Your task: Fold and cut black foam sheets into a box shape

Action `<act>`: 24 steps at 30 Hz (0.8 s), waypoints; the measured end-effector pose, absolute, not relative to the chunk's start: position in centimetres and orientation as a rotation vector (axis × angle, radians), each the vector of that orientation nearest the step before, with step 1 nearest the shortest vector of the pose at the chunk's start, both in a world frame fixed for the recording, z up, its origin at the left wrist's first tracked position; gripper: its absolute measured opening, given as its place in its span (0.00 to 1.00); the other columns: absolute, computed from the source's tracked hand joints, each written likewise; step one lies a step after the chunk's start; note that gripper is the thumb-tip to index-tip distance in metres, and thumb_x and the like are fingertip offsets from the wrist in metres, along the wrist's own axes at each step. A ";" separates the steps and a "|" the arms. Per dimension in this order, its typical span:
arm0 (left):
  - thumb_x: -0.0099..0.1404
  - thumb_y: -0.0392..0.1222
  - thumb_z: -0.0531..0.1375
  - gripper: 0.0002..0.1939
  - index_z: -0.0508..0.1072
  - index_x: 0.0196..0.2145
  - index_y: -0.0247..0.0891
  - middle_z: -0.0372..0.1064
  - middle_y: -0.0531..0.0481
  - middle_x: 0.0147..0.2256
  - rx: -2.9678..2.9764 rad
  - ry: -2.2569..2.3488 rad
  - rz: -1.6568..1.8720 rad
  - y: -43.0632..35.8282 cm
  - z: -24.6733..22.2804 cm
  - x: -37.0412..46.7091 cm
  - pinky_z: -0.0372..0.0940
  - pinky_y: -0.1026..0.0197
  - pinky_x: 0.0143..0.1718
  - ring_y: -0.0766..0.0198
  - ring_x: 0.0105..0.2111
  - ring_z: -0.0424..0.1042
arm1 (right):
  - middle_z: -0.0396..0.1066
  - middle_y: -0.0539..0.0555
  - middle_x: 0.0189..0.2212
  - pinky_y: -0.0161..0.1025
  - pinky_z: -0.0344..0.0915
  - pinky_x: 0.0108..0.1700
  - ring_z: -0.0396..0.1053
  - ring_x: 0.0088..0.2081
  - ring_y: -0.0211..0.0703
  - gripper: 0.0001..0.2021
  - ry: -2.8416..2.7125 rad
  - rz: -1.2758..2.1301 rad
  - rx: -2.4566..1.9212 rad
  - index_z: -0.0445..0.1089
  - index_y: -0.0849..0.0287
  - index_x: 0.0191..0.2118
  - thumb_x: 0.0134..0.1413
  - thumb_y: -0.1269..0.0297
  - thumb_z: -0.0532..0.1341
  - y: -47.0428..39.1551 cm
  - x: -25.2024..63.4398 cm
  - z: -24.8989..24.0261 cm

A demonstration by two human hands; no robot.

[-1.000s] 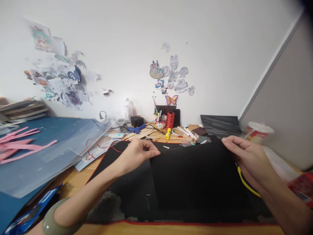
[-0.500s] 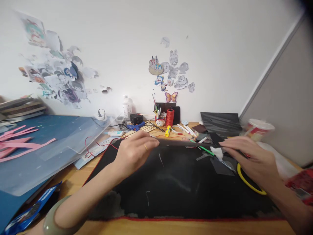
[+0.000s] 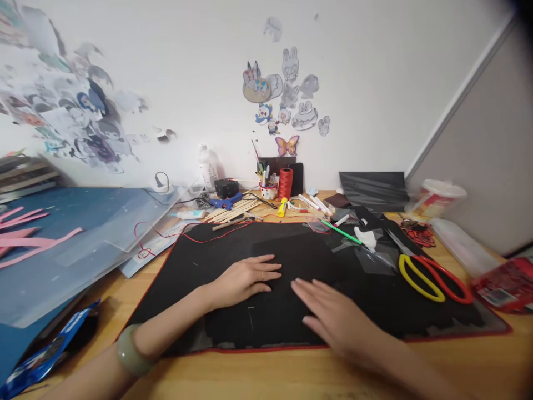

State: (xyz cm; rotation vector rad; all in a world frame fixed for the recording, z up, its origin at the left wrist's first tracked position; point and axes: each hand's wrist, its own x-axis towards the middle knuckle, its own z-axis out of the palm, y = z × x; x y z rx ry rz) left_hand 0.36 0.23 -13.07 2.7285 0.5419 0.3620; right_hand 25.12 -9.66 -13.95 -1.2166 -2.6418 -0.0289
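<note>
We see a black mat (image 3: 266, 328) edged in red, scissors (image 3: 413, 256) with one yellow and one red handle, a red spool (image 3: 285, 185), a yellow tube (image 3: 282, 207), a spotted red-and-white cup (image 3: 268, 193), pink strips (image 3: 20, 243), an orange-and-purple butterfly (image 3: 287, 145) and a grey-green bangle (image 3: 133, 352).

head camera | looks forward, down | black mat (image 3: 200, 250) near | white wall (image 3: 200, 72) farther back

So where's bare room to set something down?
On the black, red-edged mat, between its left edge and the left hand; also pale wooden tabletop along its near edge. Crowded: mat's right, with red-and-yellow-handled scissors, slim green stick, clear plastic scraps.
</note>
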 end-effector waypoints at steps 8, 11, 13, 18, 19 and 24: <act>0.65 0.48 0.53 0.24 0.55 0.58 0.50 0.51 0.48 0.60 2.604 0.529 0.148 0.8 -15.2 0.1 0.44 0.46 0.58 0.57 0.61 0.45 | 0.60 0.61 0.56 0.51 0.58 0.56 0.61 0.54 0.49 0.25 -2.648 0.037 -1.273 0.53 0.67 0.59 0.56 0.69 0.53 -10.4 23.3 -16.4; 0.65 0.49 0.52 0.23 0.55 0.58 0.51 0.50 0.50 0.60 2.591 0.547 0.119 1.1 -15.3 0.0 0.42 0.47 0.59 0.59 0.61 0.45 | 0.59 0.55 0.57 0.49 0.59 0.56 0.61 0.54 0.45 0.24 -2.663 -0.024 -1.324 0.52 0.63 0.60 0.57 0.72 0.50 -10.5 25.1 -16.4; 0.66 0.50 0.51 0.23 0.55 0.58 0.52 0.50 0.52 0.61 2.598 0.555 0.108 1.1 -15.4 0.0 0.42 0.48 0.59 0.60 0.61 0.44 | 0.60 0.53 0.57 0.48 0.60 0.56 0.62 0.54 0.43 0.23 -2.662 -0.098 -1.376 0.52 0.61 0.60 0.58 0.72 0.49 -10.5 26.4 -16.3; 0.66 0.50 0.49 0.23 0.54 0.58 0.51 0.50 0.52 0.61 2.658 0.554 0.098 0.9 -15.4 -0.1 0.43 0.50 0.59 0.61 0.62 0.44 | 0.65 0.55 0.53 0.47 0.61 0.54 0.64 0.52 0.44 0.19 -2.568 -0.284 -1.518 0.57 0.62 0.57 0.60 0.68 0.47 -10.3 30.6 -16.4; 0.67 0.50 0.49 0.23 0.53 0.59 0.50 0.50 0.52 0.61 2.677 0.548 0.093 0.9 -15.3 -0.2 0.44 0.50 0.59 0.61 0.62 0.44 | 0.65 0.56 0.53 0.48 0.61 0.54 0.65 0.51 0.45 0.19 -2.555 -0.300 -1.529 0.58 0.63 0.56 0.60 0.68 0.47 -10.3 31.5 -16.4; 0.68 0.45 0.48 0.21 0.55 0.58 0.47 0.54 0.48 0.59 2.831 0.494 0.060 0.5 -13.8 0.4 0.46 0.46 0.57 0.57 0.59 0.51 | 0.67 0.59 0.51 0.50 0.61 0.52 0.65 0.51 0.48 0.19 -2.513 -0.363 -1.552 0.60 0.66 0.55 0.60 0.67 0.47 -10.5 33.4 -16.7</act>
